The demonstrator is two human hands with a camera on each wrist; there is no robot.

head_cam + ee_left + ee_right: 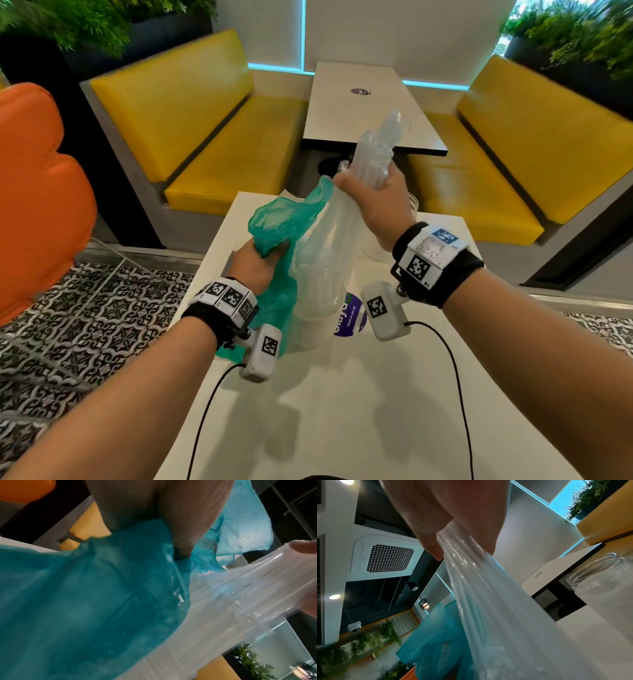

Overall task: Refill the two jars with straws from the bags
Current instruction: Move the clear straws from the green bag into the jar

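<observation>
My right hand (368, 186) grips a bundle of clear straws (322, 246) near its upper end and holds it upright above the white table (342, 394). Their lower ends sit in a clear jar (313, 317) at the table's middle. My left hand (260, 257) holds a crumpled teal plastic bag (284, 212) that hangs down beside the jar. In the left wrist view the teal bag (85, 608) fills the frame beside the straws (240, 595). The right wrist view shows my fingers (436, 550) round the straws (488, 601) and a second clear jar (604, 588) to the right.
A purple round sticker (349, 318) lies on the table beside the jar. Yellow benches (219, 137) and another white table (363, 102) stand beyond. An orange seat (37, 205) is at the left over a patterned floor (102, 325). Black wrist cables (455, 377) trail over the table.
</observation>
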